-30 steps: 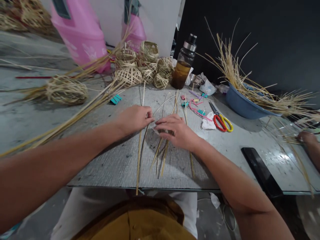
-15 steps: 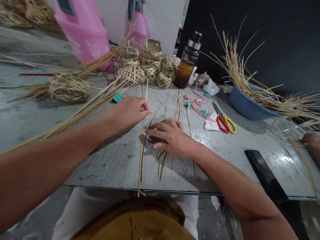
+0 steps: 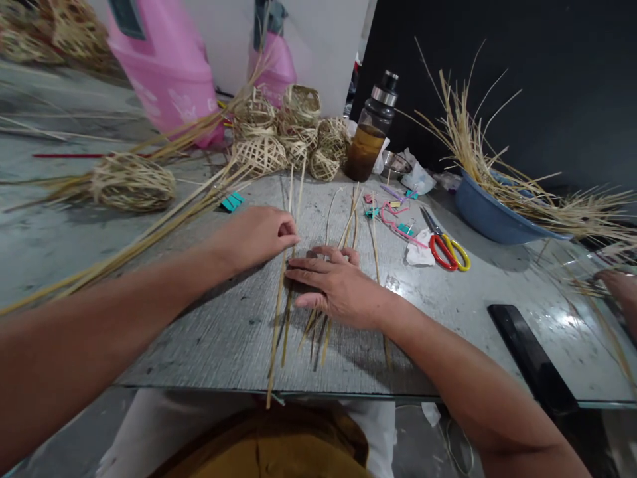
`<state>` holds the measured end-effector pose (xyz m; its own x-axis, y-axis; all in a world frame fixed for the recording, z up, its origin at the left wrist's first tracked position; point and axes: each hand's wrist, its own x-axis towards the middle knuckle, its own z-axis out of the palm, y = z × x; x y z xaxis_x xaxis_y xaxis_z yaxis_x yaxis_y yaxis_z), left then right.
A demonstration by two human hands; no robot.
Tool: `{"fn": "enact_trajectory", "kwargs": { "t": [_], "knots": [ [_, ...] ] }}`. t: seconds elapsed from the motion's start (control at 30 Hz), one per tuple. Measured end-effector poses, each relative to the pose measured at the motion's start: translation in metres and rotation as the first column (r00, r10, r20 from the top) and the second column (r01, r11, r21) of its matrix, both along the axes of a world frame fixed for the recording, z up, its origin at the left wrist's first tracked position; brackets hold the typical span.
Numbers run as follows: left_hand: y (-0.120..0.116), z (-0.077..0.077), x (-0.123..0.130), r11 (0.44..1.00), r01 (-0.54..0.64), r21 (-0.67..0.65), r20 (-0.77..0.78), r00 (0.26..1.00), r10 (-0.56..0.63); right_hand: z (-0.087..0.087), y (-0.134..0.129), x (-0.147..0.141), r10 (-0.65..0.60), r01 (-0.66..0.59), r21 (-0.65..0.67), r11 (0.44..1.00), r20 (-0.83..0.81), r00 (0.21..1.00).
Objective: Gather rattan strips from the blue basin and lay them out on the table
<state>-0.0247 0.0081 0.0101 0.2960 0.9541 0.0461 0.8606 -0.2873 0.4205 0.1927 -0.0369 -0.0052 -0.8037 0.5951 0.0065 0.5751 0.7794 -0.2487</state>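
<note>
Several thin bamboo strips (image 3: 377, 255) lie roughly lengthwise on the grey table (image 3: 223, 345), some crossing each other. My left hand (image 3: 263, 232) is closed, thumb and forefinger pinched at a pale strip (image 3: 300, 192) near the left end of the group. My right hand (image 3: 336, 282) lies palm down with its fingers spread over the middle strips, fingertips touching the strip beside my left hand. The lower ends of the strips (image 3: 326, 342) stick out below my right palm.
Woven balls (image 3: 261, 151), a drink bottle (image 3: 371, 133) and pink containers (image 3: 169, 73) stand behind. Scissors (image 3: 448, 249), clips (image 3: 405, 229), a phone (image 3: 530, 355) and a blue basin (image 3: 497, 212) of strips lie right. Another person's hand (image 3: 617, 285) is at the right edge.
A strip that slanted to the upper right between my hands now lies nearly parallel to the leftmost strip. Both hands appear slightly lower in the picture, along with the whole view.
</note>
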Motion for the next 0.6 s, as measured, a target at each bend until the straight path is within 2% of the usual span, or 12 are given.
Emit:
{"fn": "enact_trajectory", "kwargs": {
  "t": [0.13,0.27,0.33,0.47,0.6],
  "knots": [
    [0.006,-0.008,-0.002,0.999,0.026,0.025,-0.024,0.999,-0.026,0.008,0.007,0.009,-0.059,0.064,0.02,0.998,-0.187,0.981],
    [0.01,-0.016,-0.005,0.999,0.027,0.044,-0.024,0.999,-0.026,0.021,0.023,0.035,-0.203,0.263,0.071,0.962,-0.455,0.867],
    [0.011,-0.018,-0.005,0.998,0.021,0.064,-0.009,1.0,-0.021,0.025,0.033,0.049,-0.259,0.349,0.077,0.934,-0.526,0.81],
    [0.008,-0.017,-0.002,0.989,0.051,0.136,0.053,0.997,-0.059,0.027,0.045,0.066,-0.396,0.466,0.029,0.885,-0.483,0.781],
    [0.001,-0.016,0.004,0.969,0.197,0.151,0.126,0.968,-0.216,0.029,0.043,0.064,-0.435,0.445,-0.062,0.894,-0.361,0.825]
  ]
}}
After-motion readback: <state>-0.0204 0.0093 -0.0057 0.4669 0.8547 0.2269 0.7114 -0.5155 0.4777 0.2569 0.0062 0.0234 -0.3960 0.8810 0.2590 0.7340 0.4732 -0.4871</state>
